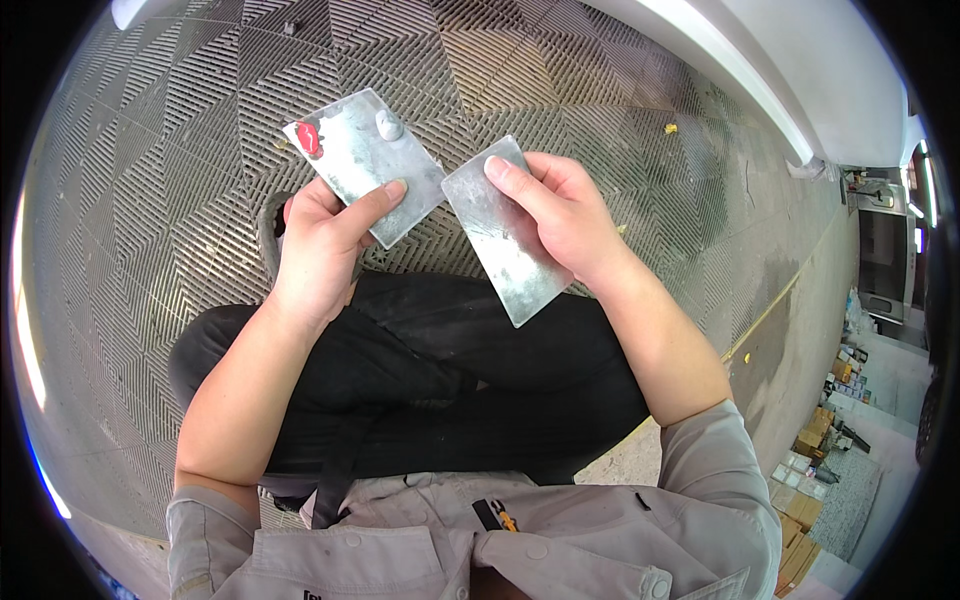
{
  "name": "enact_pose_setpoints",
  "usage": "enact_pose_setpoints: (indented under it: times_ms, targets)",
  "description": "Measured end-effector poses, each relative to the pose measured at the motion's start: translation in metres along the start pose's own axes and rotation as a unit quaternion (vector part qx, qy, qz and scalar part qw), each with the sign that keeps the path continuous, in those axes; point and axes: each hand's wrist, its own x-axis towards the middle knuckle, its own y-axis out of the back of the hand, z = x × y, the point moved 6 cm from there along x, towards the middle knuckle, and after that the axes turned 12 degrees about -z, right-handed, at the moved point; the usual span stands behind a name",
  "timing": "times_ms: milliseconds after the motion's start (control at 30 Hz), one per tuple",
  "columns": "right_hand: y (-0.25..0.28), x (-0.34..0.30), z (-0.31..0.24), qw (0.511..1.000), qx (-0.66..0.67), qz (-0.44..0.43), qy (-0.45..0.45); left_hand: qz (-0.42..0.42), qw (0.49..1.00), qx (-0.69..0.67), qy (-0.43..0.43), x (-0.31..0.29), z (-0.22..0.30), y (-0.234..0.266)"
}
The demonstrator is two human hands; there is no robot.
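My left hand (335, 240) grips a flat rectangular putty board (365, 165) by its near edge, thumb on top. On the board's far left corner sits a dab of red paste (309, 140). A small lump of grey putty (389, 125) lies near its far right edge, and the surface is smeared whitish grey. A second flat grey plate, a putty spreader (505, 245), is in my right hand (570, 215), thumb pressed on its upper face, the fingers hidden behind it. Board and spreader are tilted, their neighbouring corners close together over my lap.
My legs in black trousers (420, 380) are folded beneath my hands. Grey ribbed floor tiles (190, 200) spread ahead, dotted with small yellow scraps (671, 129). A white curved panel (735, 65) borders the upper right. Cardboard boxes (800, 505) stand far right.
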Motion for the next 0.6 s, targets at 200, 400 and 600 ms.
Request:
enact_pose_setpoints:
  times_ms: [200, 400, 600]
  targets:
    - [0.0016, -0.0002, -0.0009, 1.000, -0.007, 0.002, 0.001, 0.003, 1.000, -0.004, -0.006, 0.0008, -0.0008, -0.0022]
    - [-0.0003, -0.0003, -0.0028, 1.000, 0.000, 0.003, 0.012, 0.002, 1.000, 0.007, -0.009, 0.0016, -0.0006, 0.0009]
    - [-0.0006, -0.0013, -0.0024, 1.000, 0.004, -0.002, 0.010, 0.002, 1.000, 0.001, -0.009, 0.0010, -0.0008, -0.0004]
